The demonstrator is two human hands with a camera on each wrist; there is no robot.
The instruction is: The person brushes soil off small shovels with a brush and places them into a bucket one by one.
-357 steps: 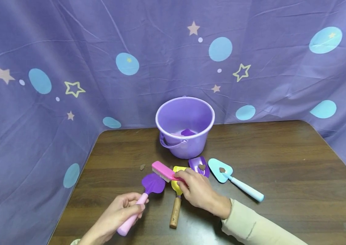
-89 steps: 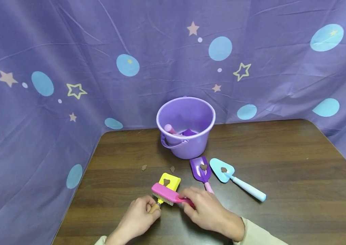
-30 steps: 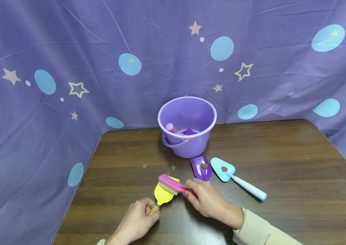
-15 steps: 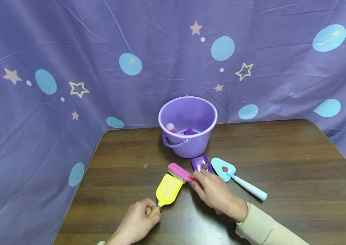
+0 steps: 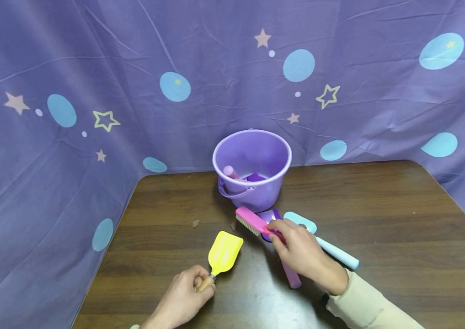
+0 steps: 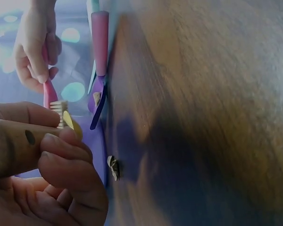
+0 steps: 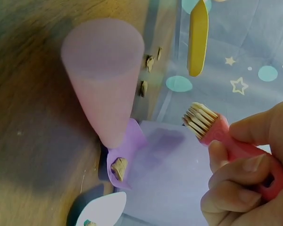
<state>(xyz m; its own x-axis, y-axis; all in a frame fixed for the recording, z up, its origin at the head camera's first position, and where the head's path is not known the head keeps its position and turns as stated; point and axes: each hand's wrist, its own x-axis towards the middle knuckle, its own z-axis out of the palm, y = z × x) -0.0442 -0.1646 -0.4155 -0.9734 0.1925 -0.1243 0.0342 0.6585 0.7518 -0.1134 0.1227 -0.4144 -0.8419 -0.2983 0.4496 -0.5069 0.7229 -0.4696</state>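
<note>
My left hand grips the wooden handle of a small yellow shovel, its bare blade pointing away from me. In my right hand is a pink brush, held by its handle, with pale bristles. The brush is off the yellow blade, to its upper right, and overlaps a purple shovel with a pink handle. A brown piece lies on that purple blade in the right wrist view; my right hand partly hides the shovel in the head view.
Behind the hands stands a purple bucket with a pink handle and purple parts inside. A light blue trowel lies at right. Brown bits are scattered on the wooden table. A patterned curtain surrounds it.
Earlier the left hand held a pink-handled purple shovel, whose handle now shows in the bucket. The brush has swept over the yellow blade and away rightward; the brown piece is gone from it.
</note>
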